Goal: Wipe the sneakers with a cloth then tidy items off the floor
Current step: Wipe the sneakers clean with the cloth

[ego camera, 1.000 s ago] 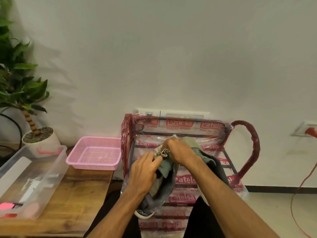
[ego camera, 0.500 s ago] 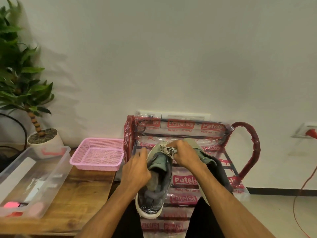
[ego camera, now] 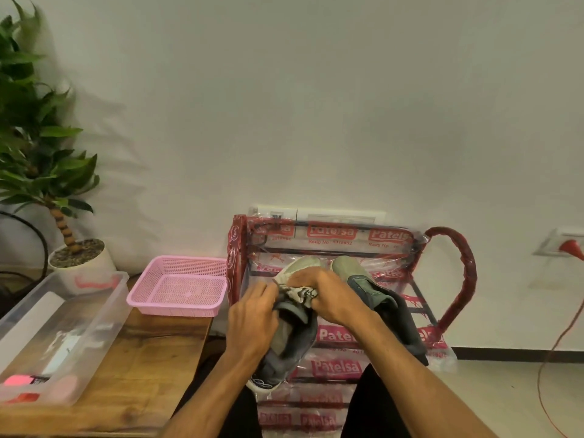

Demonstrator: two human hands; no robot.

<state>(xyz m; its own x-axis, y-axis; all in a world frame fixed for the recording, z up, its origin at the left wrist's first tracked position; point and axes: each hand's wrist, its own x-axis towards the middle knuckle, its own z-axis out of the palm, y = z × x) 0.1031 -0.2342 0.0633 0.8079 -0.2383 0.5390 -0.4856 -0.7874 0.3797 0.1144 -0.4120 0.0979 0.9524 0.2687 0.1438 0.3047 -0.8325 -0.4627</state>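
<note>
Hands are working close together at 6 o'clock of frame centre, nearly touching. The left hand (ego camera: 252, 314) is gripping a grey sneaker (ego camera: 292, 341) by its side, fingers curled round the upper; the shoe's pale toe is pointing to 12 o'clock, its white heel to 7 o'clock. The right hand (ego camera: 330, 298) is clutching a crumpled pale cloth (ego camera: 300, 292) and pressing it onto the sneaker near the tongue, at 1 o'clock of the left hand. A second sneaker (ego camera: 376, 295) is lying on the plastic-wrapped rack (ego camera: 331, 233), at 3 o'clock of the right hand, toe pointing to 11 o'clock. A pink basket (ego camera: 177, 309) is standing on the wooden table (ego camera: 142, 377), just beside the rack at its 9 o'clock. A clear bin (ego camera: 94, 336) is sitting at 8 o'clock of the basket, with a potted plant (ego camera: 41, 159) rising at the bin's 11 o'clock. A red plug (ego camera: 571, 248) is sitting in a wall socket (ego camera: 550, 245) at 3 o'clock of the rack
</note>
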